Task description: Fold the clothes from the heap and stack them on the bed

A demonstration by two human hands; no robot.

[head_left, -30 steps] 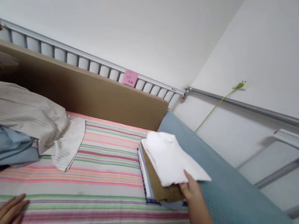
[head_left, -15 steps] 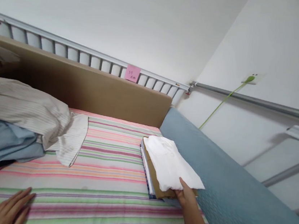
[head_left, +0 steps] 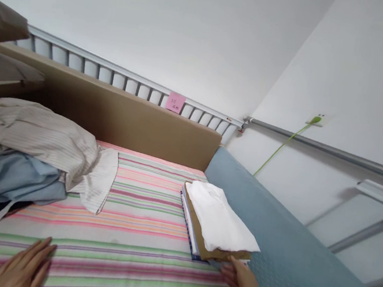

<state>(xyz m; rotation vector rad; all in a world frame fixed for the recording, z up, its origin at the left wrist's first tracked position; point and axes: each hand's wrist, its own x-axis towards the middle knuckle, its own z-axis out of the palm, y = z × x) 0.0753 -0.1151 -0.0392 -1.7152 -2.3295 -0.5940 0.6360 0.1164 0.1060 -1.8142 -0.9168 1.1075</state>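
Observation:
A stack of folded clothes lies at the right side of the striped sheet [head_left: 135, 262], with a white garment [head_left: 220, 219] on top and a brown one [head_left: 200, 224] beneath it. My right hand [head_left: 239, 280] is at the stack's near edge, its fingertips by the brown layer; whether they pinch cloth is hard to make out. My left hand [head_left: 26, 265] rests on the sheet at the lower left, fingers spread, holding nothing. Beyond it lies a loose heap with a striped shirt [head_left: 49, 135] and a blue garment [head_left: 16, 178].
A brown panel [head_left: 134, 120] stands along the back before a white radiator [head_left: 105, 73] bearing a pink note [head_left: 175, 102]. Blue padding [head_left: 273, 218] runs down the right side. Brown boxes [head_left: 5, 67] are at the left. A green cable [head_left: 282, 145] hangs from a wall socket.
My right hand has slid off the white garment's top to the stack's near edge, below the white layer. My left hand appears slightly further right, as the camera view has shifted.

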